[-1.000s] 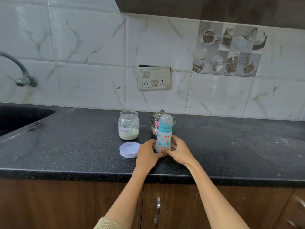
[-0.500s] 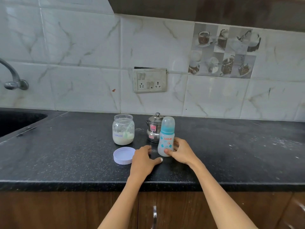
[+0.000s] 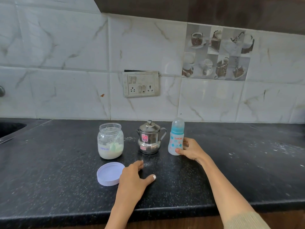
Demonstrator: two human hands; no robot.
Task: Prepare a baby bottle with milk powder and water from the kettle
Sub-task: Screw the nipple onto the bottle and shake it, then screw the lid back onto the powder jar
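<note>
Bottle: a capped baby bottle [image 3: 176,138] is held upright on the black counter [image 3: 49,171] by the right hand [image 3: 189,149], thumb in front and fingers curled behind its lower body.
Left hand: the left hand [image 3: 133,180] is rested flat beside the loose jar lid [image 3: 109,173], fingers spread, nothing gripped.
Beyond the fingertips: the steel kettle [image 3: 149,138] and the open powder jar [image 3: 110,140] are seen just left of the bottle.
Risk: the tall, narrow bottle could be tipped if released carelessly; the uncovered jar could be knocked and spilled.
Writing: "LuvLap" is read on the bottle; the jar's label appears to say "formula"; the kettle stickers are illegible.
</note>
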